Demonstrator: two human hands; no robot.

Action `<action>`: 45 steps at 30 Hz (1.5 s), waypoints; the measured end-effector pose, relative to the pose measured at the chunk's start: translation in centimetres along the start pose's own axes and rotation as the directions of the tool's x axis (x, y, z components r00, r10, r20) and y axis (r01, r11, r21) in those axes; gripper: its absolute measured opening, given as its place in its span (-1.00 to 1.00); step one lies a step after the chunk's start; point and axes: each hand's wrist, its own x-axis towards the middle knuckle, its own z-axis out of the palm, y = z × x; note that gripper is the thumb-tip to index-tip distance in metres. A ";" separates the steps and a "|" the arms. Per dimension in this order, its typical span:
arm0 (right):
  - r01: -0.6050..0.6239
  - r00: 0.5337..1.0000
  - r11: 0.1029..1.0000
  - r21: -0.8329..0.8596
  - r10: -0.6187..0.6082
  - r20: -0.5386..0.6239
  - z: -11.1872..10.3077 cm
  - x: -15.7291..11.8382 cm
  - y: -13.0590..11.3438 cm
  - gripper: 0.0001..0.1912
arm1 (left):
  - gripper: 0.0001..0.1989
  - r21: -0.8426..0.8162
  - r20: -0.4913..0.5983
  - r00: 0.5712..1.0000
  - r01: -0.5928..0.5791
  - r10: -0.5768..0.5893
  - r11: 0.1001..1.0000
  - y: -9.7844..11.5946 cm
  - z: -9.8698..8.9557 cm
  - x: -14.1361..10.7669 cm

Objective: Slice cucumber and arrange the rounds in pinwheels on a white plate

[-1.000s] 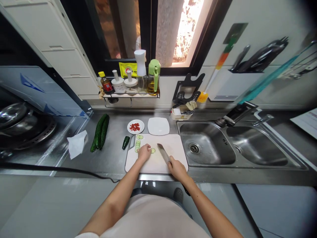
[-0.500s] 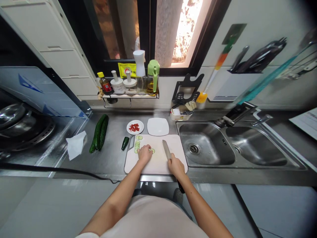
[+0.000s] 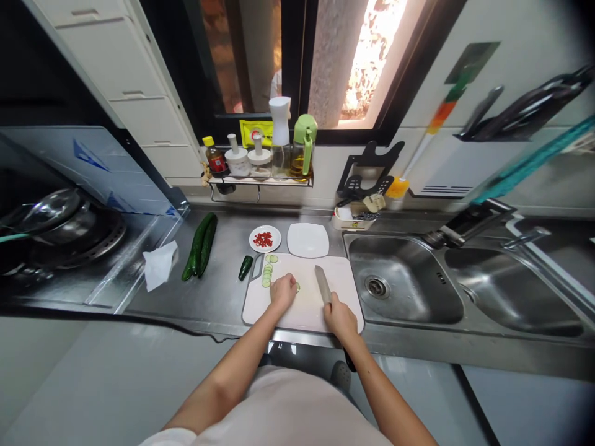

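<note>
My left hand (image 3: 283, 292) rests on the white cutting board (image 3: 307, 316), its fingers drawn together over cucumber slices (image 3: 298, 287) that mostly lie hidden beneath them. In my right hand (image 3: 341, 316) is a kitchen knife (image 3: 321, 282), gripped by the handle, its blade pointing away from me above the board's right half. A short row of cucumber slices (image 3: 266, 275) lies along the board's left side, with a few more near the top corner. Left of the board sits a cut cucumber end piece (image 3: 246, 267).
Behind the board stand a plate of chopped red pieces (image 3: 263, 239) and a white square plate (image 3: 307, 240). Whole cucumbers (image 3: 199, 246) and a white tissue (image 3: 160, 265) lie to the left. A double sink (image 3: 404, 282) adjoins on the right. Above is a seasoning rack (image 3: 260, 181).
The whole view has shifted, so the counter appears farther right. My left fingers have closed in over the slices, covering more of them. The knife stays in my right hand.
</note>
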 end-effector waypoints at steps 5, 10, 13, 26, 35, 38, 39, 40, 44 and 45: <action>0.024 1.000 1.000 -0.013 -0.024 0.000 -0.3 -0.1 -0.2 -0.67 | -0.88 -0.124 -0.017 1.000 0.012 -0.014 0.992 -0.5 -0.3 -1.2; 0.017 1.000 1.000 -0.018 -0.016 0.008 -0.4 0.0 -0.2 -0.69 | -0.87 -0.185 -0.095 0.990 0.081 -0.100 0.979 -2.6 -0.8 -1.9; 0.015 1.000 1.000 -0.020 -0.015 0.007 -0.3 0.1 -0.2 -0.68 | -0.85 -0.190 -0.146 0.976 0.135 -0.164 0.973 -4.2 -1.3 -1.9; 0.045 0.999 0.999 -0.023 -0.045 -0.011 -0.4 0.1 -0.2 -0.68 | -0.82 -0.158 -0.177 0.928 0.303 -0.329 0.940 -7.6 -2.5 -1.4; 0.040 0.999 0.999 -0.028 -0.040 -0.009 0.0 0.4 0.0 -0.67 | -0.83 -0.108 -0.233 0.930 0.264 -0.283 0.958 -7.9 -2.2 -1.6; 0.040 0.999 0.999 -0.027 -0.040 -0.006 -0.1 0.4 0.0 -0.67 | -0.84 -0.107 -0.247 0.931 0.251 -0.270 0.962 -8.1 -1.9 -1.6; 0.040 0.999 0.999 -0.026 -0.040 -0.005 -0.1 0.4 0.0 -0.67 | -0.84 -0.109 -0.248 0.929 0.253 -0.273 0.961 -8.2 -1.9 -1.6; 0.040 0.999 0.999 -0.025 -0.040 -0.004 -0.2 0.3 0.0 -0.68 | -0.83 -0.113 -0.249 0.928 0.256 -0.277 0.960 -8.2 -1.9 -1.5; 0.038 0.999 0.999 -0.027 -0.038 0.004 -0.4 0.2 -0.1 -0.69 | -0.78 -0.131 -0.250 0.928 0.251 -0.277 0.959 -7.7 -2.2 -0.5; 0.039 0.999 0.999 -0.028 -0.039 0.004 -0.4 0.2 -0.2 -0.69 | -0.78 -0.129 -0.250 0.930 0.244 -0.270 0.961 -7.4 -2.4 0.0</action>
